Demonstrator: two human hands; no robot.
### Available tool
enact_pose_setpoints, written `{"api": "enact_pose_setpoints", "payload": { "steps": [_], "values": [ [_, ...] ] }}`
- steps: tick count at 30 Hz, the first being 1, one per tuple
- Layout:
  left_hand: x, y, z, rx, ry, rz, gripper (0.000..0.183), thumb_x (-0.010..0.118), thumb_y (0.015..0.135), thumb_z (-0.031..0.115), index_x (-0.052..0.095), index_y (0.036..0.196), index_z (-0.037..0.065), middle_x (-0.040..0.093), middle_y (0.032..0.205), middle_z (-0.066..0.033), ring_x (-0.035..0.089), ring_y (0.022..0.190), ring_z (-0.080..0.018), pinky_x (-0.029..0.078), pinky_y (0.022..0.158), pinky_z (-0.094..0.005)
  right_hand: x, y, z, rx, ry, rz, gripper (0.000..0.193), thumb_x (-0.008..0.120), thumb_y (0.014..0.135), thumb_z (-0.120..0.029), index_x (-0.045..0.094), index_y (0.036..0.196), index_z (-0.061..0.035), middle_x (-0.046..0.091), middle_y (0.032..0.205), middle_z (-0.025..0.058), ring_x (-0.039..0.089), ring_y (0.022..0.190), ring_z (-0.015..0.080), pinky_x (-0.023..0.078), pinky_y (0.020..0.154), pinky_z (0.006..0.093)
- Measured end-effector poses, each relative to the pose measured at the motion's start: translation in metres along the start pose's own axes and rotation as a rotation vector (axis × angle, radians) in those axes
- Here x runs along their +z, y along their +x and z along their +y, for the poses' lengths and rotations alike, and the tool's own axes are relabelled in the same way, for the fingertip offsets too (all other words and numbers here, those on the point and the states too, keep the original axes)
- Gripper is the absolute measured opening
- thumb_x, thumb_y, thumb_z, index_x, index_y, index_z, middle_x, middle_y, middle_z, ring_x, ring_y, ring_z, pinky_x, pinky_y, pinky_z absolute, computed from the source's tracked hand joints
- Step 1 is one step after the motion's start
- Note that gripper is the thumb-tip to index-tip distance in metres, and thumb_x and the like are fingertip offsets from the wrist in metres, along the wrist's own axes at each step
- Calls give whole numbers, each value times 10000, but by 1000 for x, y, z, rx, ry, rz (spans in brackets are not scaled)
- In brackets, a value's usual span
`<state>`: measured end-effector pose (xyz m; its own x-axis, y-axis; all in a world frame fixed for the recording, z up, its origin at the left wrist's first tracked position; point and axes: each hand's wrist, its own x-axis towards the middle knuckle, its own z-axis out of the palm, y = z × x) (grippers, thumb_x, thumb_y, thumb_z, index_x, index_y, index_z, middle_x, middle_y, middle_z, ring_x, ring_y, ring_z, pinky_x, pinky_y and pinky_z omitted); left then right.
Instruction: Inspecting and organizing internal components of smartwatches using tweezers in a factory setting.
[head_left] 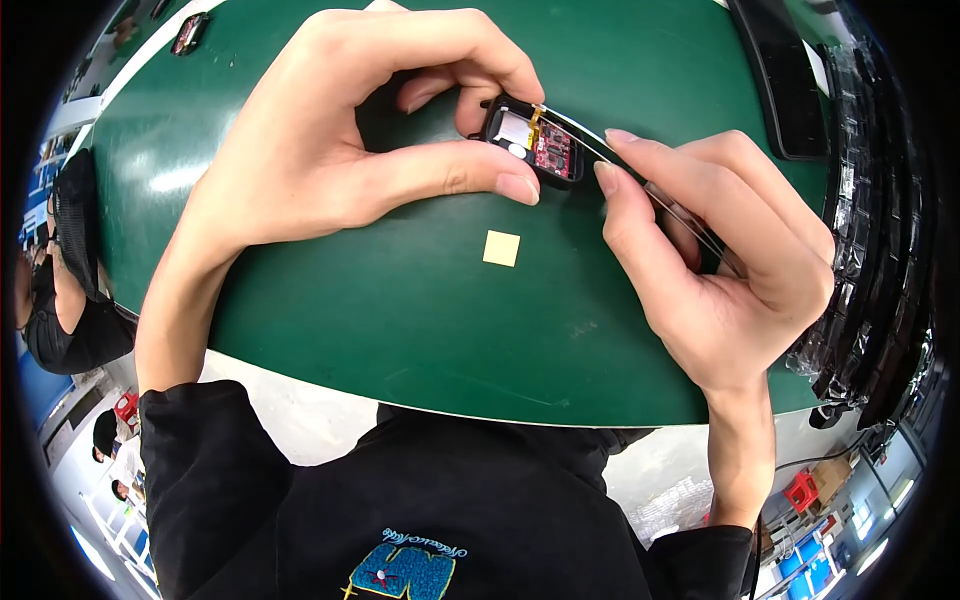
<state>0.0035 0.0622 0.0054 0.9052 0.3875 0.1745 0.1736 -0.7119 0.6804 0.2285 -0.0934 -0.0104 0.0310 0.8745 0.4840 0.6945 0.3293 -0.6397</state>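
Note:
Between the thumb and fingers of my left hand is a small black electronic device, its casing uncovered. A silvery battery-like block, a strip of amber tape, a white round spot and a red circuit board show inside it. My right hand pinches a pair of thin metal tweezers. Their tips reach to the upper edge of the device, near the amber tape; whether they touch it I cannot tell. Below the device, a small pale yellow square lies flat on the green table.
The green tabletop curves along its front edge by my body. Another small black device lies at the far left. A black tray-like object sits at the far right, beside stacked black plastic trays. Another person is at the left.

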Motion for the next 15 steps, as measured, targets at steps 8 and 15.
{"api": "enact_pose_setpoints", "payload": {
  "steps": [8,15],
  "values": [
    [-7,-3,-12,27,-40,-55,563,996,734,228,792,1201,-8,736,987,-42,511,805,-149,416,745,-298,-3,1,-3,144,130,-70,196,839,889,112,839,1079,63,697,797,40,565,639,58,368,569,217],
    [-15,-1,-21,76,-72,-133,602,985,749,332,794,1200,-16,782,1089,-71,523,844,-166,429,769,-308,-11,2,-3,289,207,-150,136,821,940,75,842,1073,54,698,799,23,588,670,44,374,587,207]
  ]
}}
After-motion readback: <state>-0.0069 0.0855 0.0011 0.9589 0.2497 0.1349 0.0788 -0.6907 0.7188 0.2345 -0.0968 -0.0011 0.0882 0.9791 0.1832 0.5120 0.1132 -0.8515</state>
